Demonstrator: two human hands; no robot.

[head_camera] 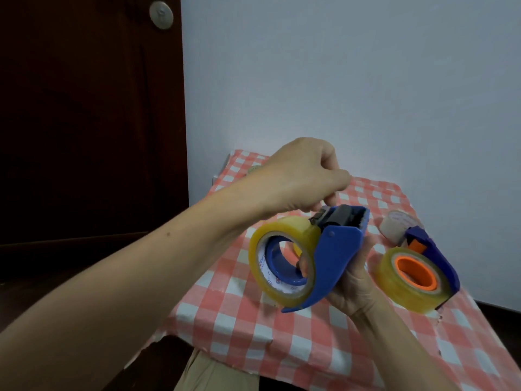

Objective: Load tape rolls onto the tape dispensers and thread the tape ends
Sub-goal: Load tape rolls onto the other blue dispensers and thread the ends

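Observation:
A blue tape dispenser (335,255) carries a yellowish clear tape roll (282,258) on its blue hub. My right hand (352,283) grips the dispenser from below and behind, above the table. Above the dispenser's black roller and cutter end, my left hand (301,179) has its fingers curled and pinched together at the tape end; the tape itself is too thin to make out. A second blue dispenser (434,255) with an orange hub holds another clear roll (406,280) and lies on the table at the right.
The small table wears a red and white checked cloth (253,334). A loose pale tape roll (397,224) lies at the back right by the wall. A dark wooden door (84,122) stands to the left. The pale wall runs behind.

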